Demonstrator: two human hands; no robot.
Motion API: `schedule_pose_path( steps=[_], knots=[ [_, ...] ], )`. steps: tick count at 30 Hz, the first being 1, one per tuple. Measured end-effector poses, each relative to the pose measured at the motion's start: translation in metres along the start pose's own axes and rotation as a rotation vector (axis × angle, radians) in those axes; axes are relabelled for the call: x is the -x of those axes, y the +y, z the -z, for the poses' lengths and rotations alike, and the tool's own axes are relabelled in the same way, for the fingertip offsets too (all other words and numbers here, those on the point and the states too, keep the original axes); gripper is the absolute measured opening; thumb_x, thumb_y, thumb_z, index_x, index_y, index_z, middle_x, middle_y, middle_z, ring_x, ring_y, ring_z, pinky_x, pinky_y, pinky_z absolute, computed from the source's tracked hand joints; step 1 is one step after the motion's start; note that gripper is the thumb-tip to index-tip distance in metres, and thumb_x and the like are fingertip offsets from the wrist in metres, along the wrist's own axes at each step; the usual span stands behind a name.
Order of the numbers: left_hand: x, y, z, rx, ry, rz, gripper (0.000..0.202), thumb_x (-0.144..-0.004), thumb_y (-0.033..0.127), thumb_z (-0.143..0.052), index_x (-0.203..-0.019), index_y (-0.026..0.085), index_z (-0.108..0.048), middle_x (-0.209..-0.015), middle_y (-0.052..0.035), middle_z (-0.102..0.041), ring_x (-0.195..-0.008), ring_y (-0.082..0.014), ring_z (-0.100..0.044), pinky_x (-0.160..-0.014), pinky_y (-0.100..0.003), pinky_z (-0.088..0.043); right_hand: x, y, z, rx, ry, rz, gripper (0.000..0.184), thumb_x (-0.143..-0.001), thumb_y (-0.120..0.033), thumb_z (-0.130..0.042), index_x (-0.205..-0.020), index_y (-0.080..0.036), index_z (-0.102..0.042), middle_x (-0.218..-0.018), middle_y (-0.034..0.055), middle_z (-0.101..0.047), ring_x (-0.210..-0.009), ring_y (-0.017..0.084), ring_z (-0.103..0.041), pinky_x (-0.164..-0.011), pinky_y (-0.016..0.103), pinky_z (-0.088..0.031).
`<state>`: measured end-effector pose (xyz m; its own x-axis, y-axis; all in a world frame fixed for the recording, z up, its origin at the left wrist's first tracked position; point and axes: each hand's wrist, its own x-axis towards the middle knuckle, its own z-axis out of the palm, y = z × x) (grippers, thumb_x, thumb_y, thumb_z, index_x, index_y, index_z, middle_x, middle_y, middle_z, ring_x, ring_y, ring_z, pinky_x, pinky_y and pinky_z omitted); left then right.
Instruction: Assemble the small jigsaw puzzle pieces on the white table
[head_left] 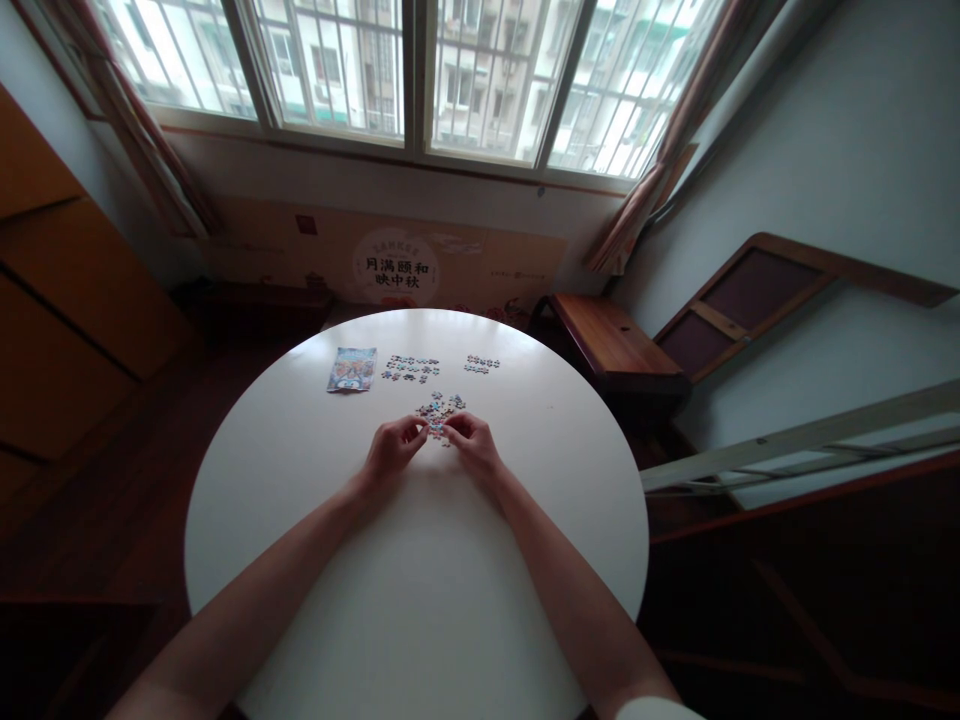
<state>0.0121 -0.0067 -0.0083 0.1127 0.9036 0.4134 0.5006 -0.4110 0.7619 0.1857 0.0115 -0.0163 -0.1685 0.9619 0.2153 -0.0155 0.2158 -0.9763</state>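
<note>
My left hand [394, 444] and my right hand [474, 440] meet over the near side of a loose pile of jigsaw puzzle pieces [434, 408]. Both are closed, thumb against fingers, and a small light-coloured puzzle piece [436, 428] shows between the fingertips. Its outline is too small to make out. Beyond the pile, several puzzle pieces [410, 368] lie spread in rough rows. A smaller group of puzzle pieces [482, 364] sits to the right of them. At the left of the rows rests a colourful picture sheet [352, 370], flat on the table.
Everything lies on a round white table [420, 600]. A wooden bench [619, 340] stands beyond its right edge, and a framed wooden panel [742, 300] leans by the wall. Behind the table are a printed board [480, 260] and barred windows [487, 90]. Orange cabinets [67, 320] stand left.
</note>
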Motion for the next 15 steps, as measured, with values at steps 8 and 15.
schedule_pose_path(
  steps=[8,15],
  knots=[
    [-0.0006,-0.0022,-0.0008,-0.007,-0.003,0.005,0.018,-0.082,0.029,-0.056,-0.084,0.016,-0.068,-0.055,0.0025,-0.059,-0.049,-0.0080,-0.050,-0.051,-0.018,-0.039,-0.0005,0.0022,-0.0001,0.027,0.008,0.013,0.019,-0.072,-0.034,-0.066,-0.076,-0.017,-0.062,-0.068,0.0008,-0.061,-0.059,0.012,-0.055,-0.057,0.025,-0.044],
    [-0.0005,-0.0025,-0.0004,-0.009,-0.005,0.002,0.019,-0.082,0.031,-0.056,-0.085,0.017,-0.069,-0.057,0.0019,-0.061,-0.049,-0.0085,-0.051,-0.052,-0.018,-0.041,-0.0004,0.0008,-0.0013,0.049,0.021,0.012,0.020,-0.072,-0.036,-0.066,-0.077,-0.017,-0.063,-0.069,0.0017,-0.063,-0.060,0.014,-0.057,-0.058,0.026,-0.046]
  ],
)
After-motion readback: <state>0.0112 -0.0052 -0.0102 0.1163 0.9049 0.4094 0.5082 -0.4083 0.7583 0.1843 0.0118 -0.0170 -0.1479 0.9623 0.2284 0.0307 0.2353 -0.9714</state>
